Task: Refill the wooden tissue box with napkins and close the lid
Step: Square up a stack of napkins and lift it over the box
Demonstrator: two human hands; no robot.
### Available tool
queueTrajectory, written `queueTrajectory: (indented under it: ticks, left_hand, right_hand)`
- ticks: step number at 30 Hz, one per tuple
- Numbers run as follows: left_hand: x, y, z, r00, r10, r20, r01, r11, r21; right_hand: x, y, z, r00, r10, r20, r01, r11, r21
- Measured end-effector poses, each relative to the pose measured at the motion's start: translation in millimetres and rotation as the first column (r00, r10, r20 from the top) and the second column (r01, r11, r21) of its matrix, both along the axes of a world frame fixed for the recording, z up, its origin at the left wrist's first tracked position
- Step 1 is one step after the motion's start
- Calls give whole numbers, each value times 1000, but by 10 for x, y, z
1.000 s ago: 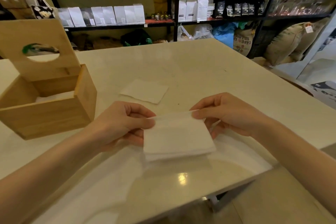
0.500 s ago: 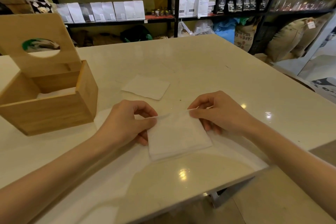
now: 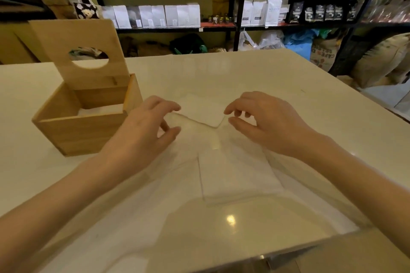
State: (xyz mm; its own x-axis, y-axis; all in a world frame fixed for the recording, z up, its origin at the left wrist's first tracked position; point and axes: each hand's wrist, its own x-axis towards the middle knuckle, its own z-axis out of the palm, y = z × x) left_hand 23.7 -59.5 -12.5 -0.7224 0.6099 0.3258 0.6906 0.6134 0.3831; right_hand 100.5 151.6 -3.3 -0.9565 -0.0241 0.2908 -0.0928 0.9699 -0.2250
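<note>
The wooden tissue box (image 3: 82, 133) stands at the left of the table, its lid (image 3: 79, 55) with a round hole raised upright at the back. White napkins (image 3: 102, 109) lie inside it. A folded white napkin (image 3: 235, 175) lies flat on the table near me. A second white napkin (image 3: 202, 111) lies farther away, between my hands. My left hand (image 3: 144, 137) hovers at its left edge, fingers curled and apart, holding nothing. My right hand (image 3: 268, 122) hovers at its right edge, also open.
The pale glossy table (image 3: 221, 73) ends at a front edge near me and a right edge with floor beyond. Black shelves (image 3: 237, 6) with white and dark bags stand behind the table. Sacks (image 3: 381, 62) lie on the floor at right.
Both hands let go of the folded napkin, which now rests on the table. They moved forward to the second napkin farther away. The view shifted right and down.
</note>
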Motion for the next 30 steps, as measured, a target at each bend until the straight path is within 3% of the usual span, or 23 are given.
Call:
queueTrajectory:
  ticks: [3,8,10,16,24,30]
  left_hand:
    - [-10,-76,-149,999,28,-35,-32,993,-115]
    - [23,-117,-424,998,4,57,7,984,-178]
    - [16,-133,-458,999,46,-27,-50,982,-181]
    - [19,-80,-520,986,-10,-164,-15,989,-145]
    - [13,-31,-484,996,58,-72,-53,996,70]
    - [62,-74,-303,995,96,38,-103,949,297]
  right_hand:
    - [-272,-157,-51,985,168,-41,-168,986,-19]
    - [-670,-385,-306,954,290,72,-298,941,159]
    - [-744,-426,-368,950,295,99,-309,932,191]
    - [-791,-444,-429,937,327,127,-345,923,170]
    - [-778,-436,-438,928,370,-39,-367,928,64]
    - [-605,-323,-41,935,339,-107,-354,918,-182]
